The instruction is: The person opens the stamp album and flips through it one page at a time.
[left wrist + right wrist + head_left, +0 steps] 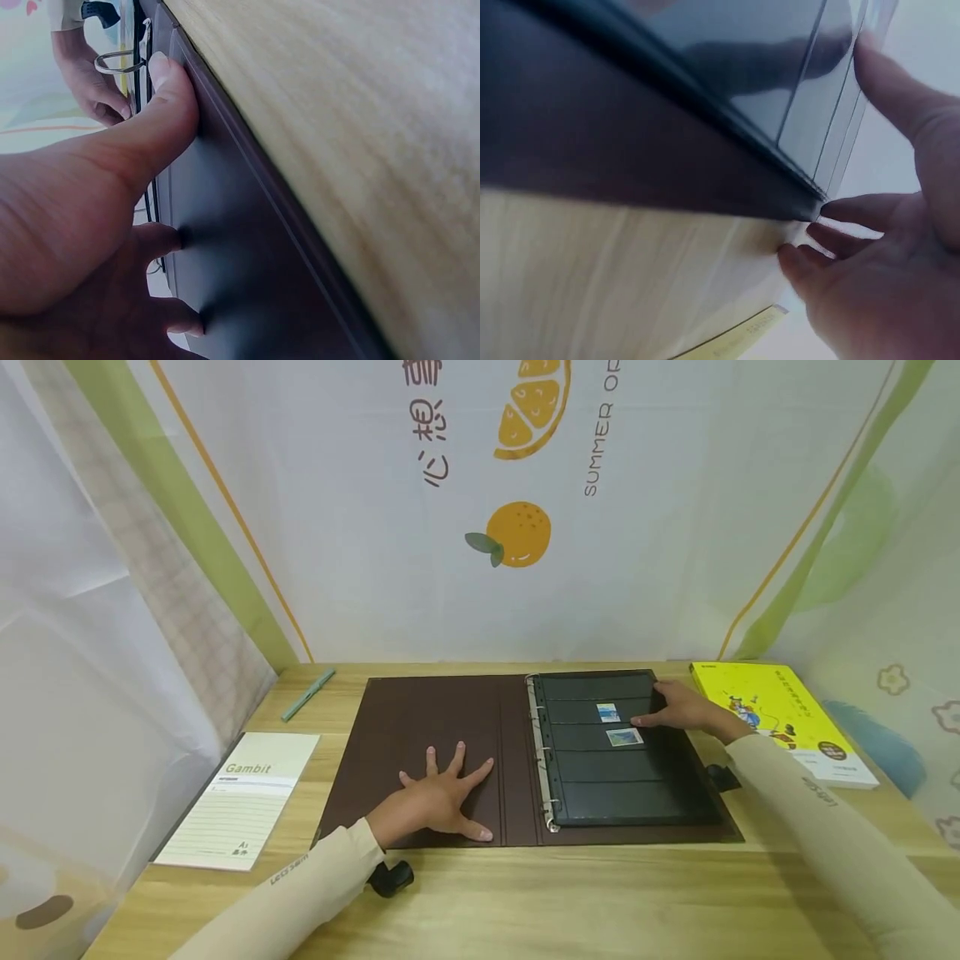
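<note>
A dark brown ring binder (427, 714) lies spread on the table, with black pocket pages (630, 802) on its right side. Two small stamps (625, 737) sit in the pockets of the top page. My left hand (435, 802) rests on the bare inside cover, fingers spread wide. Over at the pages' outer edge is my right hand (682, 708). Its thumb (889, 82) touches the top page, and the other fingertips (847, 210) are right at the edge near the far corner. Metal rings (116, 61) stand along the spine.
To the left lie a notepad (240, 797) and a green pen (308, 695) on the wooden table (525, 902). A thick yellow book (772, 706) lies at the right, beside my right forearm. A printed curtain (375, 568) hangs behind the table.
</note>
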A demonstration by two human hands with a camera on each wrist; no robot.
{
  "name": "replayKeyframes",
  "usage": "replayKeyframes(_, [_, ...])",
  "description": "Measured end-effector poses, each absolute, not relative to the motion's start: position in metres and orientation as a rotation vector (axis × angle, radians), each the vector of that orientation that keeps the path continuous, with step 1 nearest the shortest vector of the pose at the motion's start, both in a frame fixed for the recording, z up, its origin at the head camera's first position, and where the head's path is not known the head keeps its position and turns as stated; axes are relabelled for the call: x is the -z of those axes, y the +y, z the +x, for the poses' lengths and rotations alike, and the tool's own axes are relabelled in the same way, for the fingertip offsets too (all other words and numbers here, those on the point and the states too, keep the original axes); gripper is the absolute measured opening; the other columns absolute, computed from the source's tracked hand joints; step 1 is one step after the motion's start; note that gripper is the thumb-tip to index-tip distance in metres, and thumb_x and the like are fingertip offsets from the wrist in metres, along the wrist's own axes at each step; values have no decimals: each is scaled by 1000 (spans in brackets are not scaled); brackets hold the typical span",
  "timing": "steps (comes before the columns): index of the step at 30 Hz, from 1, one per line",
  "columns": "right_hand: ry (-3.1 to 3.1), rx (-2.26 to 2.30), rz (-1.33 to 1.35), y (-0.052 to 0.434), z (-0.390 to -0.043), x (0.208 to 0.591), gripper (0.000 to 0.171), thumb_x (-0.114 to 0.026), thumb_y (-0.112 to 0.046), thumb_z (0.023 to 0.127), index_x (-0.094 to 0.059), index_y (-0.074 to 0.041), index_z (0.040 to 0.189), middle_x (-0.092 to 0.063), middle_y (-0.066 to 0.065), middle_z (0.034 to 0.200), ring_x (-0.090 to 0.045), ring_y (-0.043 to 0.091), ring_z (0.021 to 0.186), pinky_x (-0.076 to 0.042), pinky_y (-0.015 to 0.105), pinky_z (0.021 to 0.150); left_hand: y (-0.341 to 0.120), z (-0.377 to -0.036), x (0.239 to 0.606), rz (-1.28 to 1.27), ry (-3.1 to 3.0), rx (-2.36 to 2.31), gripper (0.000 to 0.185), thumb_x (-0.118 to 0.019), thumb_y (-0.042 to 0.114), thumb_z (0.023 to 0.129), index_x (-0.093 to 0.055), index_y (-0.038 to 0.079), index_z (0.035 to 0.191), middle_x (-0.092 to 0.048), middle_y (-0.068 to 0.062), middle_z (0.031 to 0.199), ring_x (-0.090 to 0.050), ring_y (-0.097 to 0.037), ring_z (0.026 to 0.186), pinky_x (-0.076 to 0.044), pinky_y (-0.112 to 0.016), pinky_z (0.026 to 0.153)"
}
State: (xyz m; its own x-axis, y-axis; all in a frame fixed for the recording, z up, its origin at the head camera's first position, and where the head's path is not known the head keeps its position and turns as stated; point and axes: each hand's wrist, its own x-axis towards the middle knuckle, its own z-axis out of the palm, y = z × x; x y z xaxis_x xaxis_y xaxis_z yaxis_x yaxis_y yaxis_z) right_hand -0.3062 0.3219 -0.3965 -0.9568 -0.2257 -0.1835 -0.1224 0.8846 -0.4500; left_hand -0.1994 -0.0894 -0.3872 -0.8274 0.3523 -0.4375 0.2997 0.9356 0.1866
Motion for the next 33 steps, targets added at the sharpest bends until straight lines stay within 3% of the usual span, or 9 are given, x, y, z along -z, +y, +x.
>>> replayKeyframes(2, [2834, 655, -261, 323, -305, 395, 95, -77, -41, 88, -35, 22, 144, -39, 44, 145, -44, 55, 129, -39, 66, 108, -89, -200, 388, 470, 2609, -157, 105, -77, 63, 78, -18, 40, 162, 1, -11, 172, 3, -57, 151, -16, -86, 106])
replayKeyframes(7, [2876, 712, -317, 321, -305, 391, 71, -78, -34, 88, -53, 15, 133, -60, 32, 120, -57, 40, 105, -50, 54, 93, -90, -200, 387, 465, 2626, -166, 106, -77, 63, 77, -19, 39, 162, 0, -12, 172, 2, -58, 151, -16, -86, 105])
replayKeyframes(11, [2885, 743, -316, 319, -306, 391, 66, -78, -32, 89, -55, 15, 129, -62, 29, 114, -58, 38, 101, -50, 50, 89, -91, -201, 386, 455, 2631, -170, 106, -77, 63, 77, -19, 38, 162, 0, -13, 172, 2, -58, 151, -16, -86, 105])
replayKeyframes(16, [2882, 759, -242, 319, -306, 390, 72, -75, -32, 91, -49, 18, 136, -57, 36, 126, -55, 45, 111, -47, 59, 97, -90, -202, 385, 461, 2632, -176, 106, -77, 63, 77, -19, 38, 162, 0, -12, 172, 2, -58, 152, -15, -86, 105])
replayKeyframes(22, [2835, 825, -56, 317, -305, 391, 89, -70, -34, 94, -27, 22, 148, -32, 45, 149, -39, 57, 135, -35, 66, 111, -90, -201, 384, 468, 2633, -173, 106, -78, 63, 77, -20, 38, 162, -1, -13, 172, 1, -58, 151, -15, -86, 105])
replayKeyframes(28, [2883, 906, -35, 316, -299, 392, 76, -67, -27, 97, -34, 21, 146, -38, 44, 147, -41, 57, 133, -36, 67, 109, -89, -198, 386, 483, 2629, -176, 106, -78, 63, 77, -21, 37, 162, -3, -14, 172, 0, -59, 151, -16, -87, 103])
replayKeyframes(33, [2875, 1087, -106, 319, -290, 390, 66, -60, -27, 102, -37, 13, 149, -40, 38, 150, -38, 56, 139, -40, 66, 108, -90, -196, 388, 481, 2626, -182, 106, -78, 63, 77, -21, 37, 162, -4, -14, 171, -1, -60, 151, -16, -87, 103])
